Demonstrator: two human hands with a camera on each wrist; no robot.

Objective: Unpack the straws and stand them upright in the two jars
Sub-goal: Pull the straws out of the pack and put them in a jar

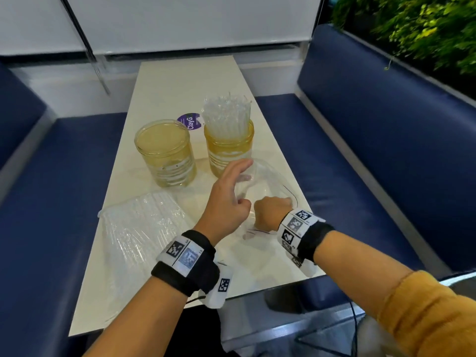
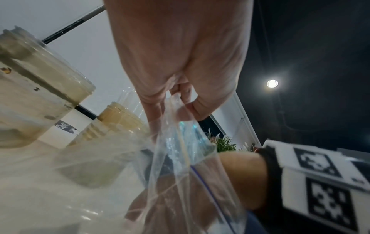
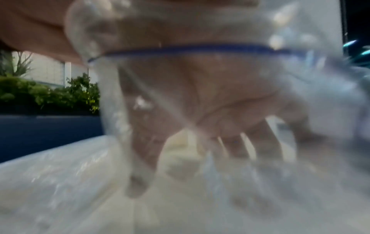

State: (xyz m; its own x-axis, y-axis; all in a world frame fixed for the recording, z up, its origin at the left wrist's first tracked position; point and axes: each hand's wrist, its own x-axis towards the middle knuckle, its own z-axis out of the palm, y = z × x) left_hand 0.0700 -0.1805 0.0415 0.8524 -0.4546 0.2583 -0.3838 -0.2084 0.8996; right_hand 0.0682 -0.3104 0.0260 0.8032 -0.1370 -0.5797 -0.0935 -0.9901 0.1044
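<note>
On the left of the table (image 1: 164, 292) lies a sealed clear pack of straws (image 1: 140, 228), flat and untouched. Behind it stands an amber jar (image 1: 166, 153) with nothing inside. To its right, the second jar (image 1: 229, 148) holds a bunch of clear straws (image 1: 226, 112) standing upright. Just in front of that jar, the left hand (image 1: 228, 202) pinches the rim of a clear zip bag (image 2: 180, 166) between thumb and fingers. The right hand (image 1: 270, 211) reaches inside the bag, its fingers (image 3: 140, 158) spread and pointing down toward the table, gripping nothing that can be seen. A blue bench (image 1: 373, 155) runs along the right.
</note>
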